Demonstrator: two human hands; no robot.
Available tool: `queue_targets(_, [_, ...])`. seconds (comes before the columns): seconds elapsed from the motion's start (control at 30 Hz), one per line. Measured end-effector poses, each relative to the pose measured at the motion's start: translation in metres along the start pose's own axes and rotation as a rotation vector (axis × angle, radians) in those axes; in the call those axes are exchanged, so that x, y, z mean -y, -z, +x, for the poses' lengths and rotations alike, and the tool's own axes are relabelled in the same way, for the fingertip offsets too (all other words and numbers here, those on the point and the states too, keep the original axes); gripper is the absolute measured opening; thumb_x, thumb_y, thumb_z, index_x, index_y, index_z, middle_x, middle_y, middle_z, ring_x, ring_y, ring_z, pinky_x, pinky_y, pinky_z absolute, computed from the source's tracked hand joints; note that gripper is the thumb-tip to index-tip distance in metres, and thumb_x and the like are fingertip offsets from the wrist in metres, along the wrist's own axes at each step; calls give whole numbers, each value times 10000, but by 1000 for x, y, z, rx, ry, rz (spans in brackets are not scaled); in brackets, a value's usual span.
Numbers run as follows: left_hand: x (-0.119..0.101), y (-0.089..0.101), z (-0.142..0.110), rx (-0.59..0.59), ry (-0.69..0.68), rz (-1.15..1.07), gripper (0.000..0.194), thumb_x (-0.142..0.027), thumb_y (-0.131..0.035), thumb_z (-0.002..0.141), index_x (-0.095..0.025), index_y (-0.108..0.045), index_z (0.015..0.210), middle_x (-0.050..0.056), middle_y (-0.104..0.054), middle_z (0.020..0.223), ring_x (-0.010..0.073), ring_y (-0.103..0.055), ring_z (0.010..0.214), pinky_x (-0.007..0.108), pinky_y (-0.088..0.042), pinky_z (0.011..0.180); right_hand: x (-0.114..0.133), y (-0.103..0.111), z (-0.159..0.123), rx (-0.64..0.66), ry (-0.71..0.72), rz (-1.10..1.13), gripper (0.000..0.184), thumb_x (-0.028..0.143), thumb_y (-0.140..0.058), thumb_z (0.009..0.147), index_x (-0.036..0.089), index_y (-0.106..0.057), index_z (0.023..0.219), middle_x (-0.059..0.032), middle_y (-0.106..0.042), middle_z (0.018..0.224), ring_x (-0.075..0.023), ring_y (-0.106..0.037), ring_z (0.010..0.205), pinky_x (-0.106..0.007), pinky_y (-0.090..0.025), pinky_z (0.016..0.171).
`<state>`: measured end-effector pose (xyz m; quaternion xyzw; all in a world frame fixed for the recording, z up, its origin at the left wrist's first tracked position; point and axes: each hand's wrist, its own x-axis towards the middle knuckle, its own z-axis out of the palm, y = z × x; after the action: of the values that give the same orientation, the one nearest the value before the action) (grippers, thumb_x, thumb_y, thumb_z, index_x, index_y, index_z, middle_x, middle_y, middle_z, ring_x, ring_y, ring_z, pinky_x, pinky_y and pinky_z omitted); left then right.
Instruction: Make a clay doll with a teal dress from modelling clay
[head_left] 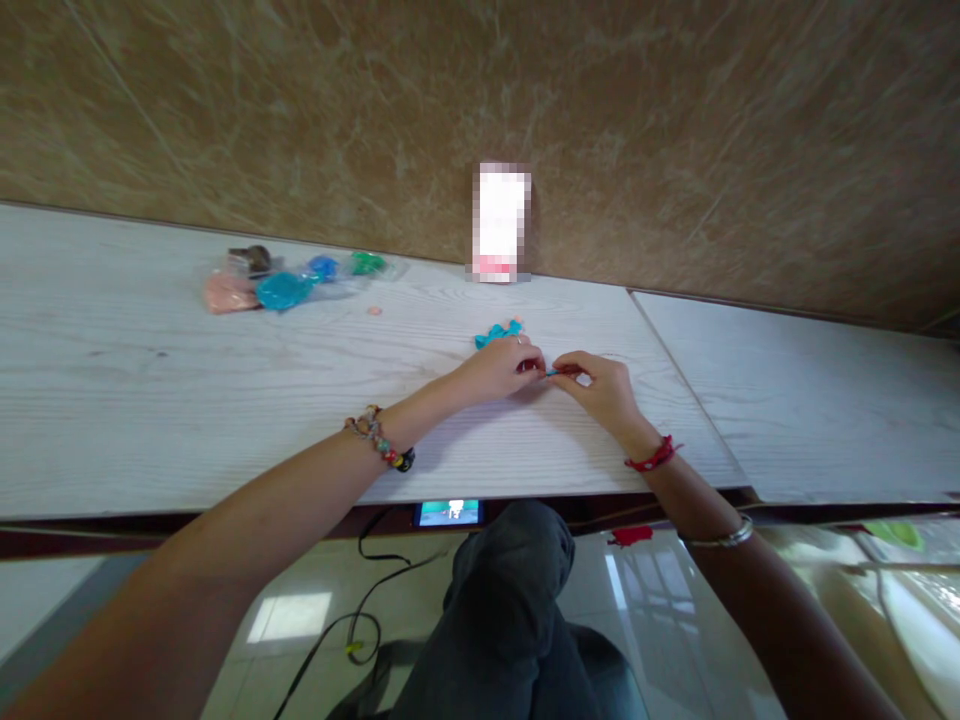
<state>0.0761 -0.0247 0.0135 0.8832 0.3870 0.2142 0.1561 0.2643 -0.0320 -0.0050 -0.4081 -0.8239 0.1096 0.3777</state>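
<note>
Over the white wood-grain table [420,420], my left hand [504,368] and my right hand [601,390] meet at their fingertips. Between them is a small thin piece of blue modelling clay [553,373]. The thumb and fingers of my right hand pinch it, and the curled fingers of my left hand close on its other end. Just behind my left hand lies a lumpy blue clay shape [495,334] with some pink clay beside it, partly hidden by that hand.
Clear bags of clay lie at the back left: pink [229,293], light blue [285,290], dark blue [322,267], green [367,263] and something brown [255,260]. A pink bit [374,311] lies nearby. A blurred white upright object [500,220] leans against the wall. A lit screen [448,513] sits below the table edge.
</note>
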Motion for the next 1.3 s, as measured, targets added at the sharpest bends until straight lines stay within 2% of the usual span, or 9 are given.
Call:
queue_targets(0.27, [2,-4,1,-5,-17,-102,173,-216,-526,859,-123,-666,820,61,-650,815,147,-569,788,273,-432,753,2,-2,-1,-28,153,-78,68,195,-613,787,201,-677,812,-15,-706,720,-145,-639,628,-263,-501,609])
queue_targets(0.5, [-1,-3,4,-111,119,-353,169,-113,-509,763,-152,-523,600,-39,-500,593,89,-460,610,225,-376,633,6,-1,-1,-121,226,-98,130,180,-555,821,198,-683,817,-39,-702,755,-152,-631,678,-279,-501,638])
queue_targets(0.63, [12,20,4,-330,352,-648,187,-194,-414,821,-166,-492,654,-38,-469,585,82,-435,549,200,-330,532,-6,1,1,-202,36,-133,124,166,-547,786,187,-669,777,-45,-680,730,-147,-604,610,-280,-493,602])
queue_targets(0.73, [33,39,2,-576,468,-472,179,-210,-396,832,-166,-535,728,-18,-515,626,95,-468,587,202,-337,539,-15,1,3,-157,-151,-61,117,195,-555,787,178,-667,814,-47,-686,745,-157,-630,629,-277,-499,592])
queue_targets(0.77, [39,42,0,-574,450,-332,158,-207,-434,816,-160,-554,724,-7,-547,653,102,-489,627,211,-362,579,-17,1,4,-109,-193,-28,114,204,-563,789,179,-669,825,-42,-691,741,-160,-638,634,-276,-504,597])
queue_targets(0.83, [47,44,-3,-397,419,-67,137,-237,-511,794,-153,-600,733,19,-610,717,124,-527,693,235,-395,645,-18,-1,6,0,-222,-20,104,205,-580,792,187,-680,819,-32,-701,736,-164,-648,645,-283,-512,624])
queue_targets(0.97, [47,36,-10,-101,462,343,274,-314,-451,869,-147,-660,808,80,-653,828,182,-584,815,267,-415,674,-14,-5,6,145,-44,-220,136,168,-582,811,189,-716,807,-71,-716,836,-206,-644,805,-335,-507,757])
queue_targets(1.07, [45,34,-12,-61,529,449,324,-289,-379,897,-145,-668,876,103,-658,873,208,-600,865,279,-425,680,-12,-7,1,192,66,-320,188,180,-542,845,191,-728,863,-104,-697,907,-230,-613,871,-364,-505,776])
queue_targets(1.3, [54,33,-11,-65,518,374,230,-235,-507,803,-162,-663,956,85,-657,865,214,-592,852,284,-442,723,-19,-11,1,172,136,-230,233,178,-511,862,217,-717,963,-83,-665,888,-211,-598,846,-348,-500,760])
